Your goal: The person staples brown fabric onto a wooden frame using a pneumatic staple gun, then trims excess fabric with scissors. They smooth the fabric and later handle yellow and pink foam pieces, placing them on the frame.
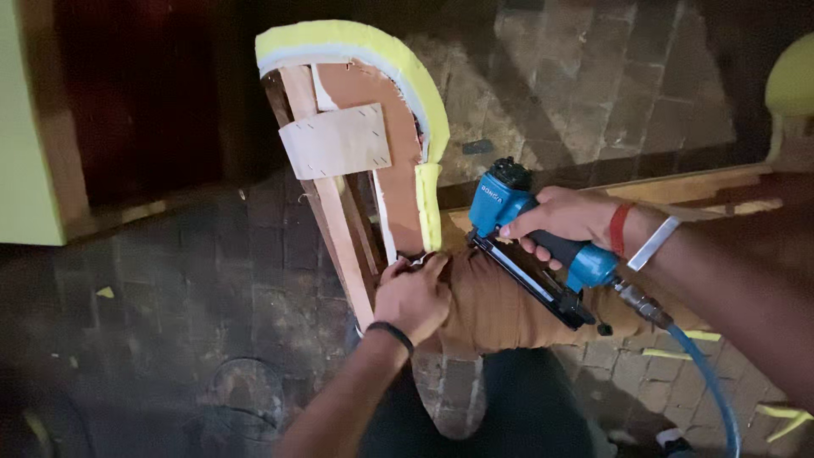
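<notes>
The brown fabric (496, 309) lies draped over my knee, just right of the wooden frame (339, 229), and I judge it soft, limp and light, something that will sag and wrinkle unless it is pulled taut near the edge being fixed. My left hand (414, 297) is closed on that edge, pinching it against the foot of the frame beside the yellow foam padding (428, 208). The frame looks stiff and fairly heavy, best steadied by its bare timber rails rather than the foam, which would crush under a grip. My right hand (564, 220) is wrapped around the handle of the blue pneumatic staple gun (530, 246), its nose lying across the fabric; the tool seems dense and front-heavy, with a blue air hose (712, 390) trailing from its back. A cardboard patch (337, 140) is stapled higher on the frame, and everything stands on a brick floor (212, 288).
</notes>
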{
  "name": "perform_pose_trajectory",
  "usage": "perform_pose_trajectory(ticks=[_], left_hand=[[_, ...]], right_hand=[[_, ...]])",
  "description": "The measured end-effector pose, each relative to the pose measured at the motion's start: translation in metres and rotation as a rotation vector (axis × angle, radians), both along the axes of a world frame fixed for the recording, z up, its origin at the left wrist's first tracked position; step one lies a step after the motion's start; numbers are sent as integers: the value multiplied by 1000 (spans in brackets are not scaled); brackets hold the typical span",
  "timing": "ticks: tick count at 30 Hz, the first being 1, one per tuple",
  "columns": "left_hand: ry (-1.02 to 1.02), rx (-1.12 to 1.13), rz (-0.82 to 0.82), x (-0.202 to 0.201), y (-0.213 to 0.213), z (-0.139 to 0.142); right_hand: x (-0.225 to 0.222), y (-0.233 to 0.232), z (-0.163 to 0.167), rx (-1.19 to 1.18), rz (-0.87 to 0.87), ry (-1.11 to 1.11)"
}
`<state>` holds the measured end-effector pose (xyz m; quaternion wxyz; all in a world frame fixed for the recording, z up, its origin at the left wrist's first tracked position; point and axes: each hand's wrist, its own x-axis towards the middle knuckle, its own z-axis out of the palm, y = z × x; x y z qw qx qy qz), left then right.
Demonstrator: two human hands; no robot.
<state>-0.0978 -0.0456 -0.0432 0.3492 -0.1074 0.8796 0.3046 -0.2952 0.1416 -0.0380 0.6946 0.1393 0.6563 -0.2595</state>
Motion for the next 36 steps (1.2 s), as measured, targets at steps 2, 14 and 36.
perform_pose_trajectory(ticks=[2,14,36], left_hand=[[-43,-28,-9,-15,-5,0],[-540,107,-70,-78,-13,-67],[-118,-81,18,-90,-20,-40]], right_hand=[[-2,1,-8,22,-1,-12],[-11,26,-21,-75,-170,-71],[-35,5,-38,-82,17,-113]])
